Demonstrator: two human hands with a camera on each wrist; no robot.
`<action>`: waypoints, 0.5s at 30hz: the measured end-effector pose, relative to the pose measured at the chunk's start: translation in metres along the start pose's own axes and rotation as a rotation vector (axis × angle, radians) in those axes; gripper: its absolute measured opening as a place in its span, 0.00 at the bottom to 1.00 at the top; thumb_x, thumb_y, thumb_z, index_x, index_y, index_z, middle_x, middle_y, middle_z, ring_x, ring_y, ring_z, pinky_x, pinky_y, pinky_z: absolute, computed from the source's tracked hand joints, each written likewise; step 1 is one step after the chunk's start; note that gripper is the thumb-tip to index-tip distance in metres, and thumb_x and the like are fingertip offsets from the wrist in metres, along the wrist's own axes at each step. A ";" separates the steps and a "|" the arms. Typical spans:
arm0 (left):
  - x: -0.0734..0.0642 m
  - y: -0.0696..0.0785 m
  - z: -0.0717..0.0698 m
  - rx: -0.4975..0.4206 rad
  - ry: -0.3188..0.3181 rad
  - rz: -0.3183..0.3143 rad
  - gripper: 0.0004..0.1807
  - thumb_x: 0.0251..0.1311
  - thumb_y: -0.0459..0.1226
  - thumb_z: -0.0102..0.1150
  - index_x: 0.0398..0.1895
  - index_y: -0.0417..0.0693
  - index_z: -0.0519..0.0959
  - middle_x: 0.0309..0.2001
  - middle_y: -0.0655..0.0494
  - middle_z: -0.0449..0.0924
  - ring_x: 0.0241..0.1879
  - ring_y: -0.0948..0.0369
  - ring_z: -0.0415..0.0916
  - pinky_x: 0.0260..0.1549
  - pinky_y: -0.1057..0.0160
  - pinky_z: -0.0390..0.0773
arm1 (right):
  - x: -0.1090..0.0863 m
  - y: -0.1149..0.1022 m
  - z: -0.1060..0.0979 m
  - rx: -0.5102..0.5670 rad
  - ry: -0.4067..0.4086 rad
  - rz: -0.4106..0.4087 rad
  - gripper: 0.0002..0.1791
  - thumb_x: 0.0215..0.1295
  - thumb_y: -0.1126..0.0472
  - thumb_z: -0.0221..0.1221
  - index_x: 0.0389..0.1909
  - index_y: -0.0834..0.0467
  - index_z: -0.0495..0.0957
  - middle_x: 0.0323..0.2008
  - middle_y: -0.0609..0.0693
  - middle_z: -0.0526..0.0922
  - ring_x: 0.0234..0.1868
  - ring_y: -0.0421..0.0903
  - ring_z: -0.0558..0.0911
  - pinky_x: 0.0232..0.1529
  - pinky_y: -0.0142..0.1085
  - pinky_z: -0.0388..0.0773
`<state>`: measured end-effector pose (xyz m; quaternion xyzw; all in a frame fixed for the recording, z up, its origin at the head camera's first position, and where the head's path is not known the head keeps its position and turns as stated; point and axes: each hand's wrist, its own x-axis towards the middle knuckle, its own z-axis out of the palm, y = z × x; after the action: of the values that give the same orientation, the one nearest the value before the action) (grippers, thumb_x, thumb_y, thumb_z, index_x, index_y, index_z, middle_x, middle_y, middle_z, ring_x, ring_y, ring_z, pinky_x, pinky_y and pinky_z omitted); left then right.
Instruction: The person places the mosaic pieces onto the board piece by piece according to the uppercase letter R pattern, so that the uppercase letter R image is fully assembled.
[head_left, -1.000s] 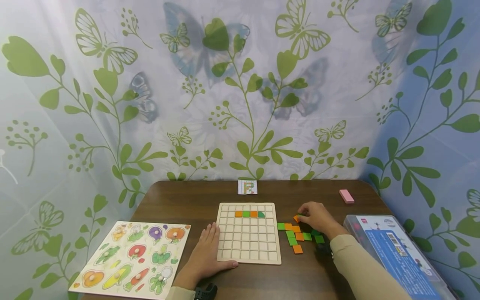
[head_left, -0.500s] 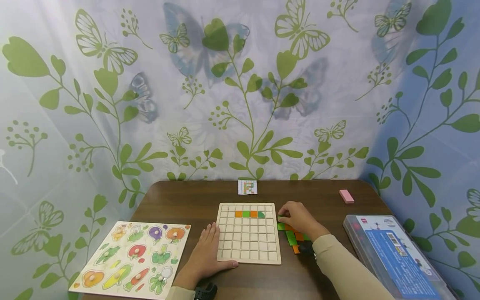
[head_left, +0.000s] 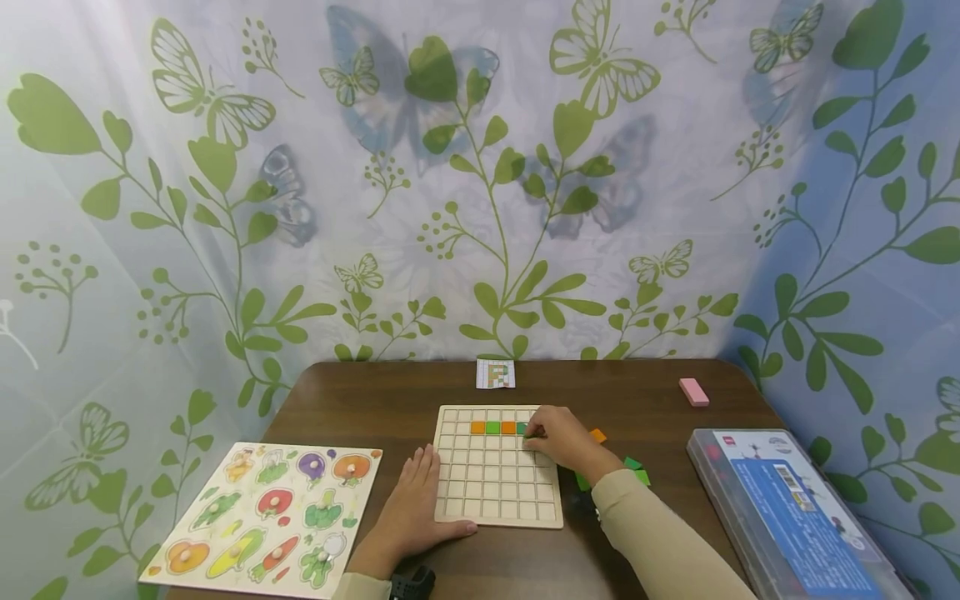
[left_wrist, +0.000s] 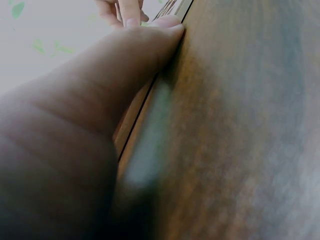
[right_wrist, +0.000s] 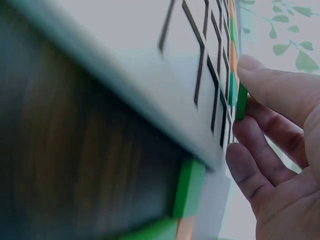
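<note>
A square wooden grid board (head_left: pixel 497 523) lies on the table. Its second row from the back bears an orange tile (head_left: pixel 477 427), a light green tile (head_left: pixel 492 427), another orange tile (head_left: pixel 508 427) and a dark green tile (head_left: pixel 522 427). My right hand (head_left: pixel 564 437) is over the board's right side, beside that dark green tile. Thumb and fingers pinch a green tile (right_wrist: pixel 241 102), seen edge-on in the right wrist view. Along the board's left edge rests my left hand (head_left: pixel 408 508), fingers straight, its thumb (left_wrist: pixel 167 25) at the front edge.
Loose green tiles (head_left: pixel 637 473) and an orange tile (head_left: pixel 597 435) lie right of the board, partly behind my right arm. A pattern card (head_left: pixel 495 374) sits behind it. A vegetable puzzle (head_left: pixel 247 529), a plastic case (head_left: pixel 795 508) and a pink block (head_left: pixel 693 392) stand around.
My right hand has moved left from the loose tiles onto the board's right side, carrying a green tile. An orange tile it pinched earlier now lies loose. The left hand has stayed put.
</note>
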<state>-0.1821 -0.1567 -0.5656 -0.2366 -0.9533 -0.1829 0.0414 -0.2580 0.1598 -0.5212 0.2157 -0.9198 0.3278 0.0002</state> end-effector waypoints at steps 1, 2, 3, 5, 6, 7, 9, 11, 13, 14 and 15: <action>0.000 0.000 0.000 0.002 0.002 0.002 0.74 0.51 0.78 0.61 0.78 0.23 0.55 0.79 0.27 0.51 0.79 0.36 0.49 0.75 0.40 0.52 | 0.001 -0.001 0.002 0.001 -0.005 -0.007 0.06 0.63 0.65 0.74 0.38 0.54 0.88 0.39 0.43 0.81 0.40 0.42 0.81 0.42 0.38 0.83; 0.000 0.000 0.000 0.002 0.005 0.006 0.74 0.51 0.78 0.61 0.78 0.23 0.55 0.79 0.27 0.51 0.79 0.36 0.49 0.75 0.40 0.52 | 0.002 -0.002 0.003 0.005 -0.009 -0.016 0.06 0.63 0.65 0.74 0.38 0.54 0.88 0.39 0.43 0.81 0.40 0.42 0.81 0.42 0.38 0.83; 0.001 -0.001 0.001 0.004 0.006 0.009 0.74 0.51 0.78 0.61 0.78 0.23 0.55 0.79 0.27 0.51 0.79 0.36 0.49 0.75 0.40 0.52 | 0.003 -0.003 0.004 0.007 -0.014 -0.026 0.06 0.63 0.65 0.74 0.38 0.54 0.88 0.38 0.43 0.81 0.39 0.42 0.81 0.42 0.39 0.83; 0.001 -0.001 0.001 0.009 0.002 0.011 0.74 0.52 0.78 0.61 0.78 0.23 0.55 0.79 0.27 0.51 0.79 0.36 0.49 0.75 0.40 0.52 | 0.004 -0.003 0.007 0.010 -0.024 -0.036 0.05 0.63 0.66 0.74 0.38 0.55 0.88 0.38 0.43 0.82 0.39 0.43 0.81 0.41 0.38 0.83; 0.001 -0.001 0.001 0.012 -0.002 0.009 0.74 0.52 0.78 0.60 0.79 0.23 0.55 0.79 0.27 0.51 0.79 0.36 0.48 0.75 0.40 0.52 | 0.005 -0.004 0.007 0.013 -0.025 -0.038 0.05 0.63 0.66 0.74 0.38 0.55 0.89 0.38 0.43 0.82 0.39 0.42 0.81 0.41 0.38 0.83; 0.001 -0.002 0.002 0.015 -0.010 0.005 0.74 0.52 0.79 0.60 0.79 0.24 0.55 0.79 0.28 0.50 0.79 0.36 0.48 0.76 0.41 0.51 | 0.005 -0.004 0.008 0.015 -0.026 -0.039 0.05 0.63 0.66 0.74 0.38 0.55 0.88 0.38 0.43 0.82 0.39 0.42 0.82 0.41 0.38 0.83; 0.001 -0.002 0.002 0.017 -0.019 -0.004 0.74 0.51 0.80 0.59 0.79 0.24 0.54 0.80 0.29 0.50 0.79 0.37 0.47 0.76 0.41 0.50 | 0.006 -0.005 0.010 0.016 -0.022 -0.038 0.05 0.63 0.67 0.74 0.37 0.55 0.89 0.38 0.44 0.82 0.39 0.42 0.82 0.41 0.38 0.83; 0.001 -0.002 0.002 0.019 -0.027 -0.014 0.75 0.51 0.80 0.58 0.80 0.25 0.54 0.80 0.29 0.49 0.80 0.38 0.46 0.77 0.42 0.49 | 0.006 -0.006 0.011 0.023 -0.016 -0.033 0.06 0.63 0.67 0.74 0.37 0.56 0.88 0.38 0.45 0.82 0.39 0.42 0.82 0.41 0.38 0.84; 0.001 -0.003 0.002 0.022 -0.027 -0.015 0.75 0.51 0.80 0.57 0.80 0.25 0.54 0.80 0.30 0.49 0.80 0.38 0.46 0.77 0.42 0.48 | 0.006 -0.006 0.012 0.028 -0.007 -0.028 0.06 0.63 0.68 0.74 0.38 0.56 0.89 0.38 0.45 0.83 0.39 0.42 0.82 0.42 0.38 0.84; 0.001 -0.003 0.002 0.024 -0.025 -0.015 0.75 0.51 0.80 0.57 0.80 0.25 0.54 0.80 0.29 0.49 0.80 0.38 0.46 0.77 0.42 0.49 | 0.006 -0.006 0.012 0.029 -0.002 -0.025 0.06 0.63 0.68 0.74 0.38 0.56 0.89 0.38 0.46 0.83 0.40 0.42 0.82 0.42 0.38 0.84; 0.001 -0.003 0.002 0.024 -0.022 -0.014 0.75 0.51 0.80 0.57 0.80 0.25 0.54 0.80 0.29 0.49 0.80 0.38 0.46 0.77 0.42 0.49 | 0.005 -0.006 0.013 0.032 0.004 -0.024 0.06 0.63 0.68 0.74 0.38 0.57 0.88 0.38 0.46 0.83 0.40 0.43 0.82 0.42 0.38 0.84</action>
<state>-0.1846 -0.1583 -0.5685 -0.2313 -0.9575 -0.1693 0.0322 -0.2586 0.1456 -0.5264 0.2261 -0.9118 0.3428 0.0026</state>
